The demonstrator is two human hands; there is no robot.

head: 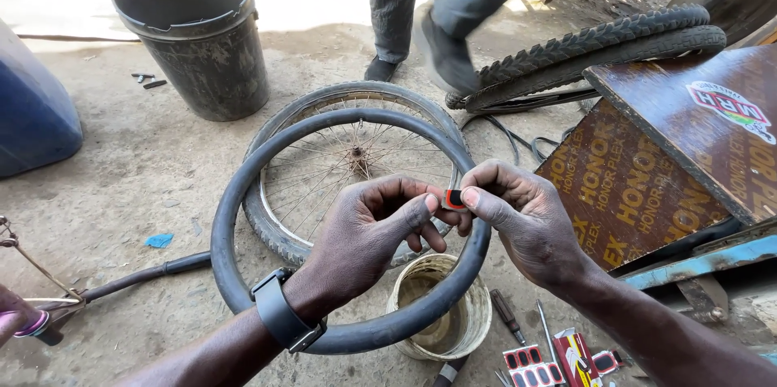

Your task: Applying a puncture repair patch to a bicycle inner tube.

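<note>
Patching step in hand, apparently: left hand point(368, 229) and right hand point(518, 221) both pinching a small red-and-black patch point(454, 198) between fingertips, held over the black inner tube point(243, 184) looped above the dirt ground point(137, 168). Spoked wheel point(356, 156) lying beneath, small bucket point(441, 306) nearer. Next, probably: peeling the backing cleanly, then pressing the patch flat on the tube.

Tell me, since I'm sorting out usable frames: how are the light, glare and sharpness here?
Head view: the top strip of ground is blown out by sun, the rest in even shade; both hands, left hand and right hand, and the small patch between them are sharp; a walking person's shoe is motion-blurred; edges bow slightly.
</note>
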